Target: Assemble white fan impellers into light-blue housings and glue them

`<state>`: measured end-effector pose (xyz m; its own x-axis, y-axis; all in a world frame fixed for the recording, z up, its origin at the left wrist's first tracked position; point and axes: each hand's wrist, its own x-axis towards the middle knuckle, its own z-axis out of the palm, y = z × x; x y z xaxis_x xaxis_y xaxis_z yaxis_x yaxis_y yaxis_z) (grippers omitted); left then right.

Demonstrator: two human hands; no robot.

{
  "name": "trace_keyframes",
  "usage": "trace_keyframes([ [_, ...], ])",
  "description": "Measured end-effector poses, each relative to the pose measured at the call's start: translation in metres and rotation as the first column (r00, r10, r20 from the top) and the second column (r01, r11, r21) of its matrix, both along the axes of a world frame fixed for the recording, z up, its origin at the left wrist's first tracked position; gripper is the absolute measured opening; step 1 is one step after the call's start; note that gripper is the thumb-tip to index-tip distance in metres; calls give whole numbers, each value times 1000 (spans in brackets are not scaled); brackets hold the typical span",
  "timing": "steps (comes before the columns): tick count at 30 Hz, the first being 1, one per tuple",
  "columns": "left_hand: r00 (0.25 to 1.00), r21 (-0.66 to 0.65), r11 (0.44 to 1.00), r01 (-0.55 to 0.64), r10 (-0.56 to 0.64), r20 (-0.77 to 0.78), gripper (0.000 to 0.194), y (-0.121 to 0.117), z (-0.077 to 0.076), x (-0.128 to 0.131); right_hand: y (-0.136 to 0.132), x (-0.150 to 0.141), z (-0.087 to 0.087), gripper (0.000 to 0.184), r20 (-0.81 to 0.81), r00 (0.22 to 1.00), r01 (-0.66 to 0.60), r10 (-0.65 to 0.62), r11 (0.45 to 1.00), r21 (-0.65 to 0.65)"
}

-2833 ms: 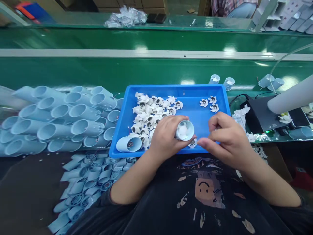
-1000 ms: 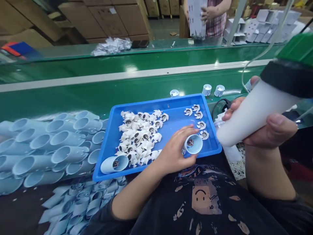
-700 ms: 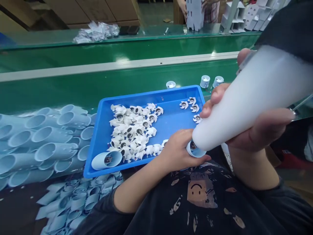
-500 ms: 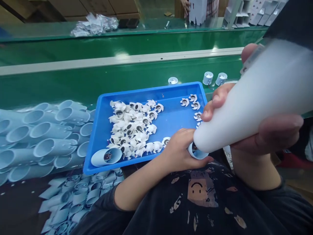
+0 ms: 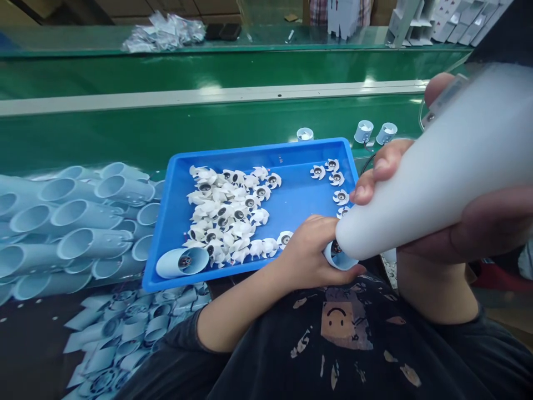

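Observation:
My left hand (image 5: pixel 312 250) is wrapped round a light-blue plastic tube (image 5: pixel 342 261), held in front of my shirt. Dark and reddish parts show inside its open end. My right hand (image 5: pixel 449 222) grips a large, smooth white tapering cylinder (image 5: pixel 433 172) whose kind I cannot make out. Its rounded end overlaps the tube's mouth, hiding whether the two touch. The blue tray (image 5: pixel 291 203) beyond my left hand holds a heap of white fan impellers (image 5: pixel 225 216) and several loose ones along its right side. Another light-blue tube (image 5: pixel 182 263) lies in the tray's near-left corner.
Light-blue tubes (image 5: pixel 89 244) are stacked left of the tray, with more tube pieces (image 5: pixel 125 333) below. Three short blue housings (image 5: pixel 364 131) stand behind the tray on the green surface (image 5: pixel 233 125). Silvery bags (image 5: pixel 166 32) lie at the back; a person stands across, behind a white carton (image 5: pixel 343 16).
The whole view has shifted slightly, and the tray and my hands appear a little farther right. Both hands keep their holds. The hand at the white carton across has gone from view.

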<state>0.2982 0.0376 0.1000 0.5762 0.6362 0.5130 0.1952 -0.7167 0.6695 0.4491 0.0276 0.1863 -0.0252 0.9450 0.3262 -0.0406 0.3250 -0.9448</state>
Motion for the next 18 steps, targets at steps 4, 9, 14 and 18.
trace_keyframes([
  [4, 999, 24, 1000, -2, 2, 34, 30, 1, -1, 1, 0, -2, 2, 75, 14, 1000, -6, 6, 1000, 11],
  [9, 1000, 9, 1000, -6, 6, 26, 29, 2, -2, -1, 0, -2, -6, 71, 190, 981, 38, -46, 998, 48],
  [14, 996, -280, 957, 78, -89, -26, 42, 2, 7, -5, 7, -5, -6, 62, 57, 996, 68, -71, 996, 57],
  [18, 956, -355, 935, -21, -85, -280, 75, 11, 5, -32, 9, 5, 1, 57, -118, 982, 149, -149, 989, -13],
])
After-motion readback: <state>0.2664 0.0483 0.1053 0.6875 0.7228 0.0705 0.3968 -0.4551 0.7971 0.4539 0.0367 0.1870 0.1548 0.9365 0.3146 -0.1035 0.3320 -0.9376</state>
